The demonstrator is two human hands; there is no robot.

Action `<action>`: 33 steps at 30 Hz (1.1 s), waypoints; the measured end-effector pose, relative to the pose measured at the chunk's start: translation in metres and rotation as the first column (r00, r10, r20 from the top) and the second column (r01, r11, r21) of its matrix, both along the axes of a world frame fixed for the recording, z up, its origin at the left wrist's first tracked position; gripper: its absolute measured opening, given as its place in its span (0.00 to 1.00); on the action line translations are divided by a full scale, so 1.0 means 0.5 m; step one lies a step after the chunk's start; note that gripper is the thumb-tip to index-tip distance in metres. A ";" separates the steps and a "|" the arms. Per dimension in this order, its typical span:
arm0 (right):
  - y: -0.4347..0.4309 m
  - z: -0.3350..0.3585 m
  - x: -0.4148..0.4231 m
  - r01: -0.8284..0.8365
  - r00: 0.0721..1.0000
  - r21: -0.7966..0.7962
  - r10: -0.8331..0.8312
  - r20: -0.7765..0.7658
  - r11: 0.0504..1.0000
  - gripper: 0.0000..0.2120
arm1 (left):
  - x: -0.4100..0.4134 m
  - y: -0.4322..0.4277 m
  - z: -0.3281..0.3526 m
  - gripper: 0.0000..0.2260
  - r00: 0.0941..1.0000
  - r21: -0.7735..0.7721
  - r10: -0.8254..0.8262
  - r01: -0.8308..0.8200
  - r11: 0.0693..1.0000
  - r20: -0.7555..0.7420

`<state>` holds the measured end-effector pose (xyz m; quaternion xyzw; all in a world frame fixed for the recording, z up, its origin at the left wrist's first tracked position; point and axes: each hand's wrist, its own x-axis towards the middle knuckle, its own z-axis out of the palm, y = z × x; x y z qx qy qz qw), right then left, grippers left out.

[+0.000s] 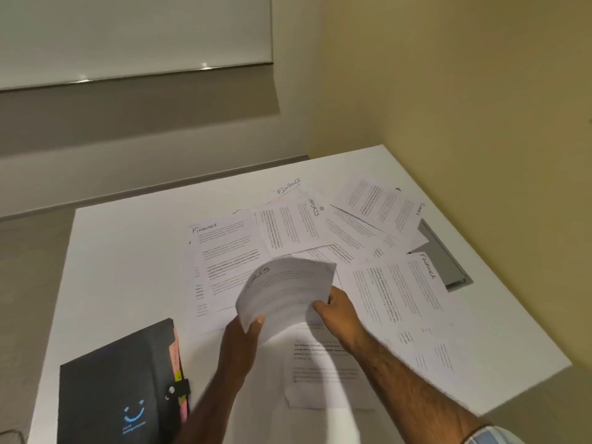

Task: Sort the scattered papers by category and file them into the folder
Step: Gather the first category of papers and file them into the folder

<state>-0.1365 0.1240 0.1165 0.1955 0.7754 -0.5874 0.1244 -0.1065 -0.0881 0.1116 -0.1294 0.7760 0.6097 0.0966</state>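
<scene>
Left hand (242,339), right hand (338,310): each grip pinching curled white sheet (285,291); matte black folder (118,386) nearby.

Both forearms are seen bare and haired; a light blue checked sleeve (493,436) is worn at 5 o'clock.

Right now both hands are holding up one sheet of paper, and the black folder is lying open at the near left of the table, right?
Not quite: the black folder is closed, its strap snapped shut, as the head view shows. The rest holds: the left hand and right hand hold the sheet above the table.
</scene>
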 end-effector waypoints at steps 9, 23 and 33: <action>0.040 0.046 0.016 0.162 0.987 -0.043 -0.163 -0.016 0.986 0.06 | -0.024 0.009 0.018 0.06 0.997 0.095 0.042 -0.048 0.994 0.062; 0.248 0.013 -0.031 0.148 0.988 0.013 -0.149 0.045 0.989 0.08 | -0.206 0.168 -0.040 0.15 0.993 -0.516 -0.113 0.078 0.853 -0.035; 0.430 -0.062 -0.070 0.221 0.964 0.026 -0.222 0.147 0.975 0.08 | -0.401 0.242 -0.150 0.35 0.924 -0.871 -0.364 0.273 0.408 0.119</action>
